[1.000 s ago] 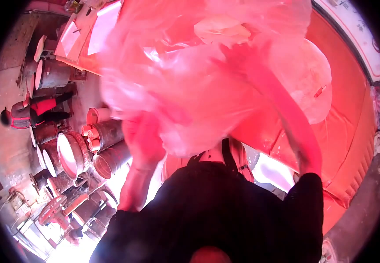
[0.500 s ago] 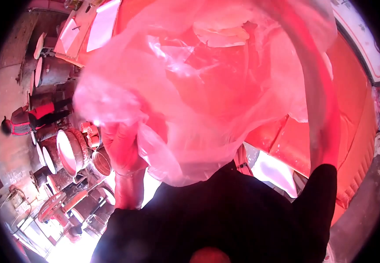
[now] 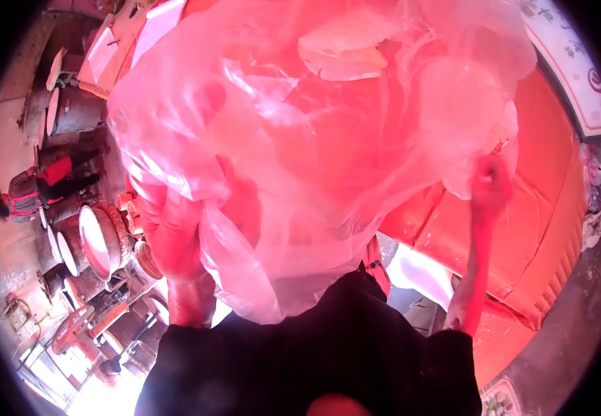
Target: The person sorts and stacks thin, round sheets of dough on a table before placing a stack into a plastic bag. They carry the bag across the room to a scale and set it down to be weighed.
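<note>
A large, translucent plastic bag (image 3: 293,159) spreads across the middle of the view, its lower edge against my dark shirt. At its left side, my left hand (image 3: 168,232) is closed on the gathered plastic, with part of the fingers covered by it. My right hand (image 3: 491,182) is curled at the bag's right edge, beside a pale, thin sheet-like piece (image 3: 463,177); what its fingers hold is hard to make out. Another pale, flat piece with a torn edge (image 3: 345,52) shows at the top, in or behind the plastic.
Orange-red covering (image 3: 546,201) lies under and right of the bag. A patterned white board (image 3: 581,76) is at the upper right. To the left are round basins (image 3: 99,243), a fan (image 3: 75,329) and another person (image 3: 33,191).
My right arm has come down from across the top of the bag to its right edge. My left hand has shifted slightly left, still gripping the plastic.
</note>
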Demonstrator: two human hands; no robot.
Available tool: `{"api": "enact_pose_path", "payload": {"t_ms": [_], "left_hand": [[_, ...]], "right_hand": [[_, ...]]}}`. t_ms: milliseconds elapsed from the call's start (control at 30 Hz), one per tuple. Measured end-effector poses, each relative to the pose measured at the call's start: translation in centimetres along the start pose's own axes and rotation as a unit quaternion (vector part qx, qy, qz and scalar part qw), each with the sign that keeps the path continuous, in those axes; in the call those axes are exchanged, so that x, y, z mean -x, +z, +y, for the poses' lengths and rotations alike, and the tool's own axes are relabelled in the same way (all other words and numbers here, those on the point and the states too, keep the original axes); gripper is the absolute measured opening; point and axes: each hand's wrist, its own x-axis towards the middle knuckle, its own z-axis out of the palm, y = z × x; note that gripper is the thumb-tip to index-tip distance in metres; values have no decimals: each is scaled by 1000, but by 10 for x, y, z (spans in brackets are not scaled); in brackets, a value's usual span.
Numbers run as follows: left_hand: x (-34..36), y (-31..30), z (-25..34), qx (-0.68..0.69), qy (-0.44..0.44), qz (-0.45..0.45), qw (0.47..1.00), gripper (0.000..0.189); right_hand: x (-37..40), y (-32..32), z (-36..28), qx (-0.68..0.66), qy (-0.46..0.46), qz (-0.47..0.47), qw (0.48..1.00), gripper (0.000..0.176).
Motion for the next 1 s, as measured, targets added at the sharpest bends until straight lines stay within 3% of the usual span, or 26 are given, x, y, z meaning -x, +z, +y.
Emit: {"api": "enact_pose_path", "payload": {"t_ms": [33,100,200,333,500,667,767,933,1000], "left_hand": [[-5,5,-2,-2,4,1,1000,15],[-25,15,-7,0,18,-5,1000,15],[-26,20,-7,-8,17,-11,1000,15],[-13,20,-5,-17,4,-14,1000,16],[-3,18,-3,-12,-4,-11,1000,16],[3,29,-4,7,-20,-24,999,17],[-6,38,-8,25,-32,-57,998,18],[-17,41,-19,61,-24,-173,983,18],[-15,49,-18,39,-21,-138,989,18]], "right_hand": [[22,17,38,62,-138,-22,988,28],[58,43,67,227,-105,-132,959,43],[68,50,78,243,-57,-99,963,46],[51,29,86,300,-129,-183,927,36],[-42,-114,64,183,-105,-17,977,24],[-67,-254,3,98,-70,92,988,18],[-56,-272,-35,79,-54,81,992,17],[-43,-241,-92,46,-65,7,997,16],[-46,-224,-113,34,-84,-27,995,15]]}}
